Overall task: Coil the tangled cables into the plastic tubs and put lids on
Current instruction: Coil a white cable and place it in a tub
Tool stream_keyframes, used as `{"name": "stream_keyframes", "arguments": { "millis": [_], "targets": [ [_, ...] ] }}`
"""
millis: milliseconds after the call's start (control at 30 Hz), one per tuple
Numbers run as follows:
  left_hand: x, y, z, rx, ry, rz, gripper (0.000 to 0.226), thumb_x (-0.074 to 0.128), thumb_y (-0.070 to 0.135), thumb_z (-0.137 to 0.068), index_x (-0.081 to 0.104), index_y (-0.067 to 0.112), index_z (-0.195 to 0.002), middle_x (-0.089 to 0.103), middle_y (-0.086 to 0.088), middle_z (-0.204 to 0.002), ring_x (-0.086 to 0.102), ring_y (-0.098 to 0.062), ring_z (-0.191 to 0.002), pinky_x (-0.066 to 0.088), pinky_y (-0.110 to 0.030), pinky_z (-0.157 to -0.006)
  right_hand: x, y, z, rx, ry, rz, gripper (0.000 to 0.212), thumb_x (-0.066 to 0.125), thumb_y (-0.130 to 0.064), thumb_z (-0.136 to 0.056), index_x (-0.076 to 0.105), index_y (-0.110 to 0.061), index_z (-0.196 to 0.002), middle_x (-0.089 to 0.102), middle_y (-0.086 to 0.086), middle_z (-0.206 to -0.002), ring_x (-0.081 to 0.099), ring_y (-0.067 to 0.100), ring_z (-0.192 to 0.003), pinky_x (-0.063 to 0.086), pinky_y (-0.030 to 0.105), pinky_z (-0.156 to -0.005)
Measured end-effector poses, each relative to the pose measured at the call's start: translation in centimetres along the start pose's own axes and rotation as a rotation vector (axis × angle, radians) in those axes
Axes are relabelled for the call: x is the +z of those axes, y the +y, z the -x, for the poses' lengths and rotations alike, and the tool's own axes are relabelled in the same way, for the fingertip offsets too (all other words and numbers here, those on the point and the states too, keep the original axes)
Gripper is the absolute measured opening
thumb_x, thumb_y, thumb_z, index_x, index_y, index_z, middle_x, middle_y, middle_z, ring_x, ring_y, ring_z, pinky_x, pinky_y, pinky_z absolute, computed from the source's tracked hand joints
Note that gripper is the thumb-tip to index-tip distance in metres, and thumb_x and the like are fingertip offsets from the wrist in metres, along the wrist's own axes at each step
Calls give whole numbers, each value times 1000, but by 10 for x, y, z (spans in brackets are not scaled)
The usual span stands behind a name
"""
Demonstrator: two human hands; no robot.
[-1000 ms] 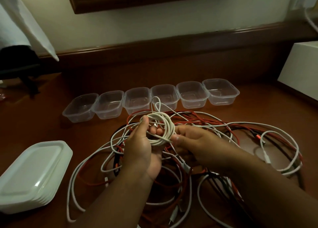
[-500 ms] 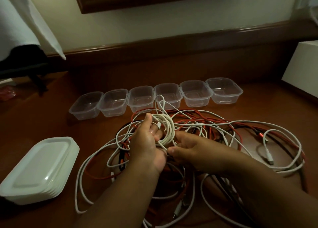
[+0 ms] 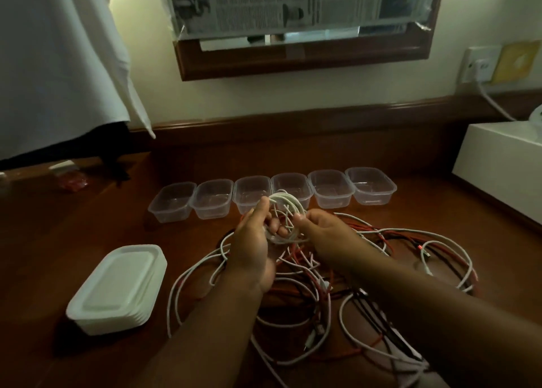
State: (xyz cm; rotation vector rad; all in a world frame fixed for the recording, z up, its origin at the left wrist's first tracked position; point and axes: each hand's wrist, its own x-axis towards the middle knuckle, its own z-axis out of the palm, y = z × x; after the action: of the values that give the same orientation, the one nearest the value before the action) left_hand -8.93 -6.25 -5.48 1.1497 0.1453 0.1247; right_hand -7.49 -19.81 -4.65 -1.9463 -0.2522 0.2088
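Coil of white cable [image 3: 286, 211]: held above the brown wooden tabletop [image 3: 88, 226], just in front of the tubs. Left hand [image 3: 253, 244]: fingers curled through the coil, gripping it. Right hand [image 3: 319, 226]: thumb and fingers pinching the coil's right side. Tangle of white, red and black cables [image 3: 366, 270]: lying on the tabletop beneath both hands. Six clear rectangular plastic tubs [image 3: 328, 192]: in a row, uncovered. Stack of white plastic lids [image 3: 117, 288]: left of the tangle.
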Motion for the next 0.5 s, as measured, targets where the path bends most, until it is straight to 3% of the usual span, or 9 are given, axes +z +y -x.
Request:
{"name": "stream_keyframes", "arguments": {
  "millis": [133, 233, 300, 400, 500],
  "targets": [
    [-19, 15, 10, 71, -14, -265, 34, 64, 51, -87, 72, 21, -71, 69, -4, -84, 62, -29, -96, 47, -56, -96, -12, -22, -3, -59, 25, 193, 25, 45, -38, -102, 57, -17, -99, 62, 7, -86, 50, 13, -65, 43, 24, -56],
    [-28, 19, 11, 134, 22, -407, 25, 62, 35, -95, 73, 20, -79, 74, -5, -80, 70, -27, -84, 53, -56, -92, -10, -31, -10, -79, 31, 343, 20, 47, -35, -102, 55, -17, -101, 61, 4, -85, 51, 10, -64, 41, 22, -54],
    [-34, 19, 6, 212, 44, -492, 10, 62, 29, -96, 71, 24, -95, 75, -4, -89, 71, -25, -89, 56, -56, -89, -6, -37, -17, -110, 16, 471, 19, 47, -35, -102, 56, -18, -101, 61, 2, -85, 52, 10, -66, 42, 23, -56],
    [-43, 20, -6, 309, -15, -706, 17, 56, 25, -99, 63, 26, -114, 72, -3, -101, 71, -20, -94, 58, -49, -85, -4, -45, -34, -129, -32, 622, 24, 49, -34, -102, 62, -15, -94, 62, 1, -78, 52, 8, -62, 41, 21, -56],
    [-47, 25, -25, 414, -47, -897, 18, 47, 16, -103, 59, 21, -115, 70, -4, -90, 68, -22, -82, 57, -39, -72, -8, -53, -57, -93, -122, 707, 27, 54, -32, -100, 69, -11, -88, 66, 5, -75, 53, 8, -57, 43, 22, -56]
  ]
}}
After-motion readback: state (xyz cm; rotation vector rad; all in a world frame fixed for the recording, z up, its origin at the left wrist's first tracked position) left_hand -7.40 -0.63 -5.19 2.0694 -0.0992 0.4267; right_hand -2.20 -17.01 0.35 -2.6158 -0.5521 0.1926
